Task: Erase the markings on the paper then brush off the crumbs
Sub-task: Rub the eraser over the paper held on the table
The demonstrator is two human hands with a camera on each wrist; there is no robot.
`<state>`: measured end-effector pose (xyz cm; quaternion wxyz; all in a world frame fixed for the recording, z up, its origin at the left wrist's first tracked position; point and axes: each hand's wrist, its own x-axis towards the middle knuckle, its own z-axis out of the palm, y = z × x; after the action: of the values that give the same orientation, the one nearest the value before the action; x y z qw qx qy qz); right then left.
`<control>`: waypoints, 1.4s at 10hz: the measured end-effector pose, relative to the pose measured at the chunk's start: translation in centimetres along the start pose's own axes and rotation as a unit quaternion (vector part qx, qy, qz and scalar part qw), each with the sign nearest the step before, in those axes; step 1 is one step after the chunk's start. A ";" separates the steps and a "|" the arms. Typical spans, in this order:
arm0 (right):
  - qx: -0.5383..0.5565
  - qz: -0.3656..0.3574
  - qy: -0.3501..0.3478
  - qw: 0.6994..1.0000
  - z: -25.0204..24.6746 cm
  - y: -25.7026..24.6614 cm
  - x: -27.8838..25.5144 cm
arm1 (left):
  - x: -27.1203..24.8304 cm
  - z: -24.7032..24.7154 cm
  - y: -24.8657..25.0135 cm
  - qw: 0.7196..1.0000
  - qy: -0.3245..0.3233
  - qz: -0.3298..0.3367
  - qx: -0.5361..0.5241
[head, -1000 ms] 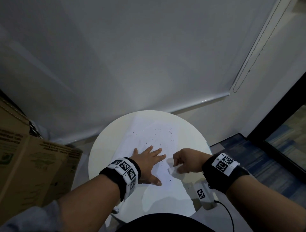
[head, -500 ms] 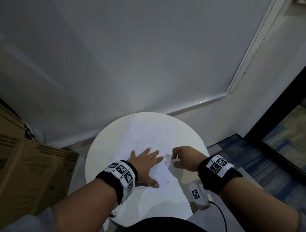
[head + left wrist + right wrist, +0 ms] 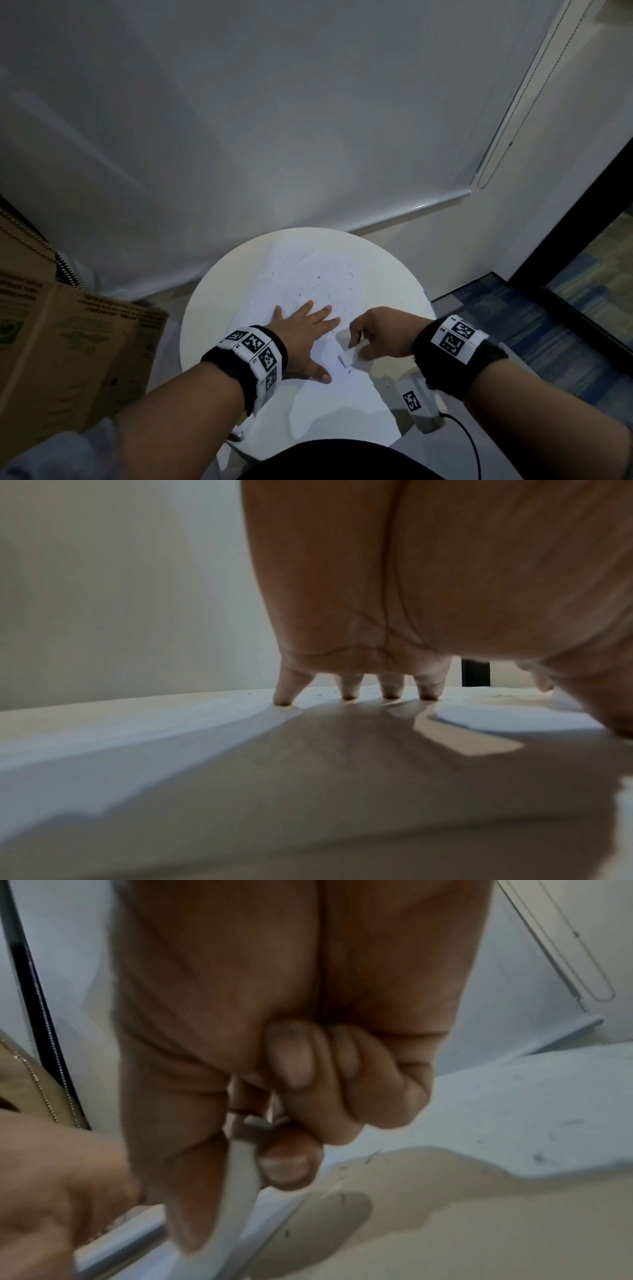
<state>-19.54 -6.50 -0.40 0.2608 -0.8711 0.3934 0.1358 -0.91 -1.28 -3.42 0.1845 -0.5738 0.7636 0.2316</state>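
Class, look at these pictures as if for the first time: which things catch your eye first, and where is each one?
At the centre, a round white table carries a sheet of paper scattered with dark crumbs. The left hand lies spread flat on the sheet's near part, while the right hand beside it pinches a white eraser. A cardboard box stands to the left.

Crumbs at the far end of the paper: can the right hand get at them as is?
Probably yes. The crumbs lie in the open just beyond the right hand, nothing between them. But it grips the eraser, and the left hand presses the paper.
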 end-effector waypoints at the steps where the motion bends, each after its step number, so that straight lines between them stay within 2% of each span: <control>1: -0.019 0.034 0.078 0.996 -0.6 0.8 0.6 | 0.0 0.1 -0.2 1.000 0.001 -0.001 -0.003; 2: 0.003 0.029 0.069 0.997 -0.3 1.1 0.6 | 0.1 0.2 -0.2 1.000 0.004 -0.003 -0.005; 3: 0.040 0.005 0.004 0.999 0.1 0.6 0.1 | 0.0 0.1 -0.1 1.000 0.004 -0.004 -0.006; 4: -0.004 0.027 0.060 0.998 -0.4 0.7 0.5 | -0.1 0.1 -0.1 1.000 0.004 -0.005 0.000; 5: -0.008 0.030 0.064 0.997 -0.3 0.8 0.6 | -0.1 0.1 -0.1 1.000 0.006 -0.006 0.000; 6: 0.025 0.001 -0.022 0.999 0.2 0.3 0.1 | -0.1 0.1 -0.1 1.000 0.003 -0.005 -0.002; 8: -0.010 0.039 0.087 0.995 -0.2 0.8 0.8 | -0.3 0.0 0.0 1.000 0.006 -0.007 -0.004; 9: 0.005 0.020 0.016 1.000 0.0 0.5 0.4 | -0.2 0.0 0.0 1.000 0.008 -0.006 -0.004; 11: -0.010 0.057 0.099 0.993 -0.5 1.4 0.3 | -0.5 -0.1 0.1 1.000 0.007 -0.007 -0.008; 12: 0.002 0.027 0.039 0.999 0.0 1.3 0.0 | -0.5 -0.1 0.1 1.000 0.007 -0.005 -0.008; 14: 0.003 0.048 0.091 0.995 -0.2 1.6 0.1 | -0.5 -0.2 0.2 1.000 0.003 -0.007 -0.012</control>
<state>-20.65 -7.58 -0.79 0.2197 -0.8590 0.4575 0.0674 -0.94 -0.90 -2.97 0.1765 -0.5823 0.7572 0.2377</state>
